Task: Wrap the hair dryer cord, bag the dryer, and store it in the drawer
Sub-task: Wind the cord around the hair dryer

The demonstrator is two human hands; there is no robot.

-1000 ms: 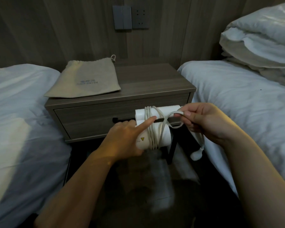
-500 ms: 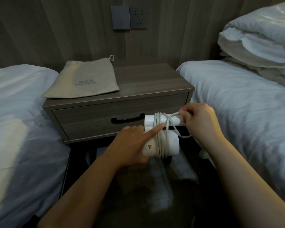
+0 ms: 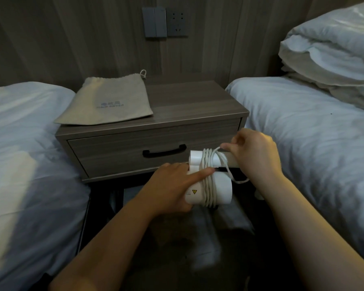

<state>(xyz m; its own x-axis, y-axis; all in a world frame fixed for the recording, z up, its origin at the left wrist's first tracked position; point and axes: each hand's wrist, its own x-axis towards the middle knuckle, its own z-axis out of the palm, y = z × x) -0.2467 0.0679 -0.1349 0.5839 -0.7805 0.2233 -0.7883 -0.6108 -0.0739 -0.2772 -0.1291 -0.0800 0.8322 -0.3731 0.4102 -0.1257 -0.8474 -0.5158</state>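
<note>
A folded white hair dryer (image 3: 220, 189) hangs in front of the nightstand, its white cord (image 3: 208, 179) wound several times round body and handle. My left hand (image 3: 172, 185) grips the dryer from the left, its index finger pressing on the coils. My right hand (image 3: 254, 154) pinches the loose cord at the top right, over the handle; a short loop of cord sags below it. A beige drawstring bag (image 3: 109, 101) lies flat on the nightstand's top left. The drawer (image 3: 122, 152) with a black handle (image 3: 164, 152) is closed.
The wooden nightstand (image 3: 198, 101) stands between two white beds, one on the left (image 3: 19, 154) and one on the right (image 3: 313, 133) with folded bedding (image 3: 332, 59) at its head. A switch and socket (image 3: 165, 22) sit on the wall. Dark floor lies below.
The dryer and both hands have shifted right and slightly down. My right hand has carried the cord up over the handle, and the plug that dangled below it is hidden now.
</note>
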